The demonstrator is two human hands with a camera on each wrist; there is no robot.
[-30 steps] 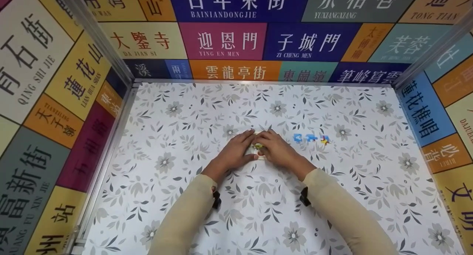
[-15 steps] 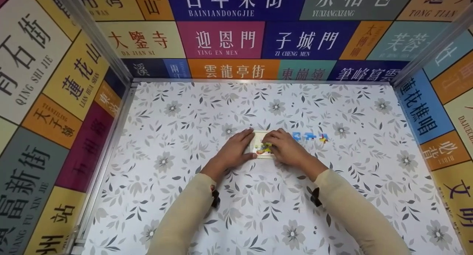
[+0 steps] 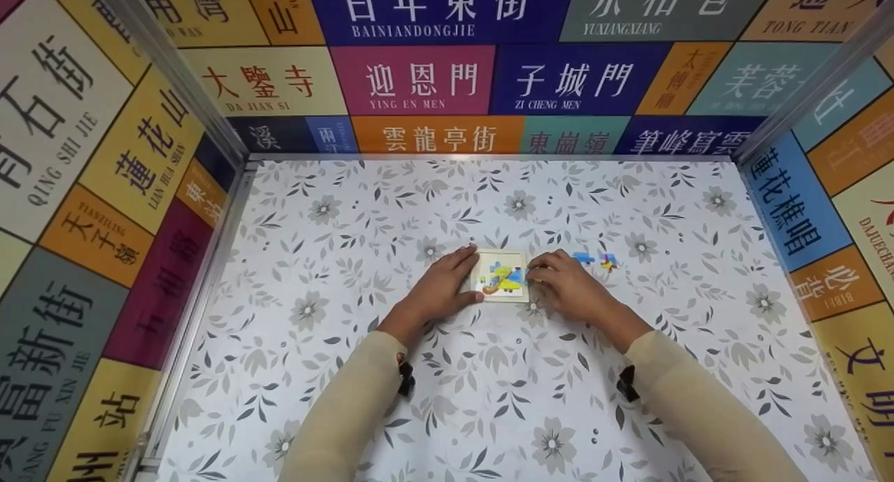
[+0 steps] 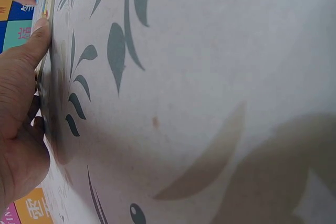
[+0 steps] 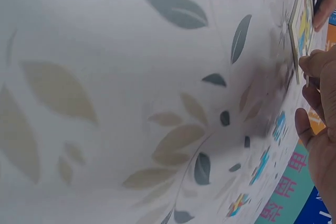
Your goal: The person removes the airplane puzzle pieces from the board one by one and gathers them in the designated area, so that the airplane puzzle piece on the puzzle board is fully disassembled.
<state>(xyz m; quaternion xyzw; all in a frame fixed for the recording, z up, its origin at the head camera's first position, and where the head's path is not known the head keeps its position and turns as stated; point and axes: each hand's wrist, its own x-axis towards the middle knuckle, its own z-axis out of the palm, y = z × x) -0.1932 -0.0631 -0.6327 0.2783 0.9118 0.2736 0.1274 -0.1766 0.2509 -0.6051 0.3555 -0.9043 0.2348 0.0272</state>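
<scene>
A small square jigsaw board [image 3: 513, 297] with a pale frame lies mid-table, partly filled with yellow, blue and red pieces. My left hand [image 3: 441, 283] grips its left side, thumb at the lower left corner and fingers up along the edge. At the board's right edge, my right hand [image 3: 569, 283] pinches a small thin puzzle piece between thumb and fingers. In the left wrist view a bit of blue shows at those fingertips; the fingers mostly hide the piece. Loose on the table beyond the right hand are a blue piece [image 3: 584, 258] and a multicoloured piece [image 3: 608, 262].
In the right wrist view a further blue piece [image 5: 279, 125] lies close to the right hand, in line with the others. A floral cloth [image 3: 391, 377] covers the table. Panels with printed characters [image 3: 412, 80] wall it in at the back and both sides.
My right hand has moved right, off the middle of the board to its right edge, uncovering the coloured pieces in it. The left hand has stayed at the board's left side.
</scene>
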